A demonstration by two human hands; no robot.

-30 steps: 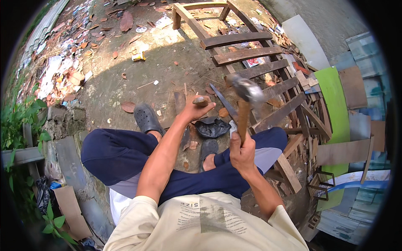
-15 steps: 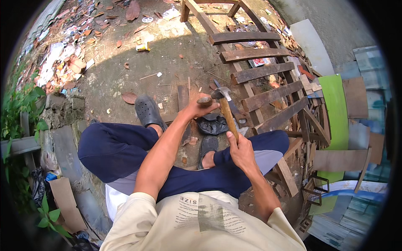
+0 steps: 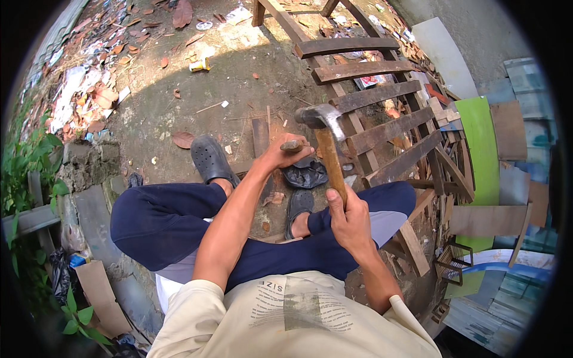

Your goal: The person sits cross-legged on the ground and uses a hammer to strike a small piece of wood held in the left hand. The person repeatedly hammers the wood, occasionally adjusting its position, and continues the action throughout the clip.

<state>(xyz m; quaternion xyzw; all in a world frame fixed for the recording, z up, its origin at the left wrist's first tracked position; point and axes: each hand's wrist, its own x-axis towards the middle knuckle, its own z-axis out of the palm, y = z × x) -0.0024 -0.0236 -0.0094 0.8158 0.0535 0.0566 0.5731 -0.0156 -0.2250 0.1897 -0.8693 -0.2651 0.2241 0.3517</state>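
My right hand [image 3: 349,221] is wrapped round the lower wooden handle of a claw hammer [image 3: 330,158]. The metal head is raised to the right of and beyond my left hand [image 3: 282,155]. That hand is closed round a wooden-handled tool [image 3: 292,145], whose blunt end faces up; its lower part is hidden, so I cannot tell its kind. A crumpled black plastic bag [image 3: 305,174] lies on the ground just below my left hand. Under and beside the hands are my feet in dark clogs [image 3: 210,156].
A slatted wooden frame [image 3: 382,95] leans at the right, with wood scraps around it. Farther right stand a green panel [image 3: 480,155] and several boards. Litter and dry leaves [image 3: 83,101] cover the far left, above a broken block wall [image 3: 92,164] and plants.
The hammer has been lifted up and away from the wooden handle end in my left hand. My left hand stays almost where it was, still gripping the tool.
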